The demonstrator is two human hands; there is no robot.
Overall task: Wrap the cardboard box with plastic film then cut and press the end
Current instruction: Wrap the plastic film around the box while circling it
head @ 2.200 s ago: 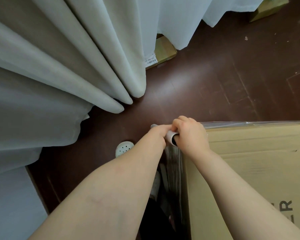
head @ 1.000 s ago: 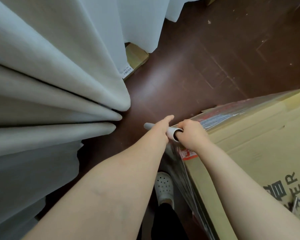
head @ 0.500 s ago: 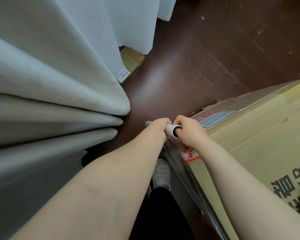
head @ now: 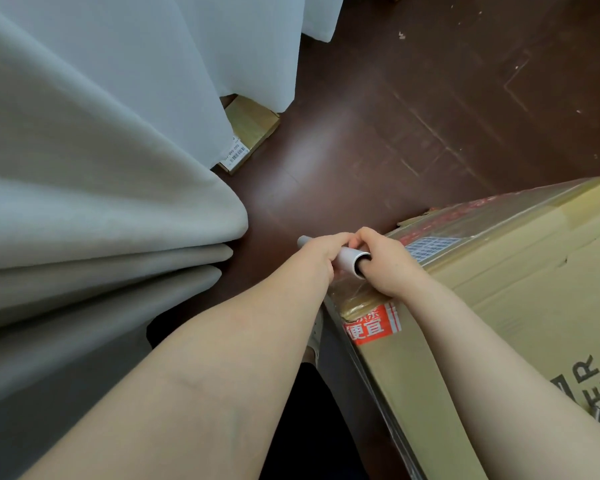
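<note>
- Since half a second ago, both hands on the roll [head: 349,259] have barely shifted at the box [head: 520,306] corner; the view has edged closer.
- Roll: a pale tube, long axis running from upper left to lower right, its open end facing the right hand.
- Left hand [head: 321,252] is wrapped around the tube's far part; right hand [head: 383,268] grips the near end, one finger apparently inside the core.
- Film [head: 354,296] stretches from the roll down over the corner and along the box's near side, and covers its far side.
- Box sits on the dark floor [head: 413,98], filling the lower right.
- Red label [head: 371,325] at the corner reads "便宜"; black letters near the right edge show "ZER".
- Grey curtains [head: 101,168] hang at left.
- Small carton [head: 250,133] with a barcode sticker lies under them.
</note>
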